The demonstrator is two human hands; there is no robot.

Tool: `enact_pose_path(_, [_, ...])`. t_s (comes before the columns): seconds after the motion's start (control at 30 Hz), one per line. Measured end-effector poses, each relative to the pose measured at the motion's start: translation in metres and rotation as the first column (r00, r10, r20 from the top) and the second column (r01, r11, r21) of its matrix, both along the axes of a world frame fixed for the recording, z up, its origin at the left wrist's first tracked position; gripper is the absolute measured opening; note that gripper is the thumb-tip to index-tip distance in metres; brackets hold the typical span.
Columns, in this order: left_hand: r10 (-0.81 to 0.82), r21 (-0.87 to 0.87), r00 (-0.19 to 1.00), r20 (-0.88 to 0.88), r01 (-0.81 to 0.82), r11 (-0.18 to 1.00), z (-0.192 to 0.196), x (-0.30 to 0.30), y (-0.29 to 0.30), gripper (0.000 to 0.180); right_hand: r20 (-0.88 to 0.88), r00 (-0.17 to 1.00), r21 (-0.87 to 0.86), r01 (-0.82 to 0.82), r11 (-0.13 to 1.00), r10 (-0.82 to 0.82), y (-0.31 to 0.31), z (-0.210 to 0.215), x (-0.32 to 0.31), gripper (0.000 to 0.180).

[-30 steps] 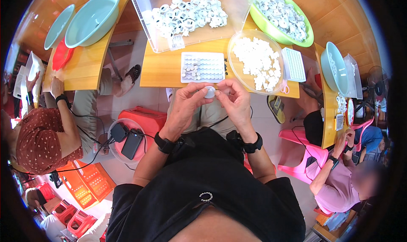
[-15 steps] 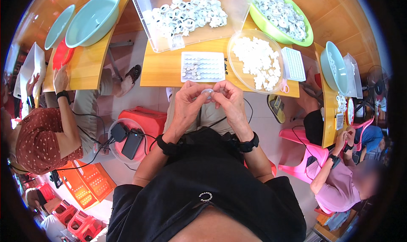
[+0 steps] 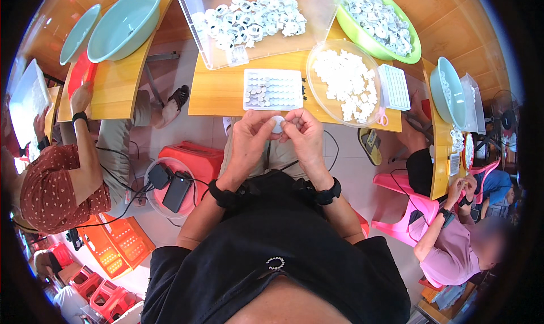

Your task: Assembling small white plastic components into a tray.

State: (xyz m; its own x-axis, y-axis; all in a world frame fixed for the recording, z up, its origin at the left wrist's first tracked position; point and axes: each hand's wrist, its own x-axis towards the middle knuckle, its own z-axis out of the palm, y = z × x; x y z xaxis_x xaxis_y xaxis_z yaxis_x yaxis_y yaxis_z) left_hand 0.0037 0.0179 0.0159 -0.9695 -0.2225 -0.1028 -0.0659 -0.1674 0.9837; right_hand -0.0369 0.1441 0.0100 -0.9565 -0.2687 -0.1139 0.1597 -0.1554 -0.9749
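Between my two hands, just off the near edge of the table, is a small round white piece (image 3: 277, 124). My left hand (image 3: 250, 140) pinches it from the left with thumb and fingers, and my right hand (image 3: 305, 136) grips its right side. Right beyond my fingers lies a white tray (image 3: 290, 91) with rows of hollows; small round silver-grey parts (image 3: 258, 91) fill its left side. A few tiny black parts (image 3: 304, 89) line its right edge. To the right, a round clear dish (image 3: 315, 91) holds a heap of small white pieces (image 3: 345, 80).
A clear plastic bin (image 3: 272, 57) of white round parts stands at the back, beside a green basin (image 3: 416, 49) of similar parts. Pink scissors (image 3: 382, 117) lie by a pale slotted tray (image 3: 395, 87). Co-workers sit at tables left and right. Cables run from a tub (image 3: 158, 202) at my left.
The white piece has turned between my fingers, so more of its flat round face shows. At the left, the co-worker's hand has shifted on the red item.
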Motion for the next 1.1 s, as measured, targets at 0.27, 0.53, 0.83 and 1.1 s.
enact_pose_path(0.27, [-0.069,0.280,0.997,-0.014,0.071,0.957,-0.001,0.000,-0.005,0.022,-0.159,0.986,0.084,0.060,0.995,-0.046,0.001,-0.003,0.000,0.015])
enact_pose_path(0.53, [0.016,-0.080,0.993,-0.118,-0.025,0.996,0.004,-0.001,0.005,0.026,-0.634,0.771,0.429,0.283,0.858,0.063,-0.005,0.011,0.007,0.027])
enact_pose_path(0.83, [0.000,-0.372,0.992,-0.127,-0.048,0.927,0.010,0.001,0.005,0.026,-0.636,0.763,0.527,0.323,0.786,0.114,-0.006,0.014,0.008,0.030])
enact_pose_path(1.1, [0.033,-0.455,0.990,-0.138,-0.093,0.886,0.013,0.004,0.009,0.022,-0.696,0.705,0.548,0.395,0.738,0.139,-0.010,0.011,0.012,0.028])
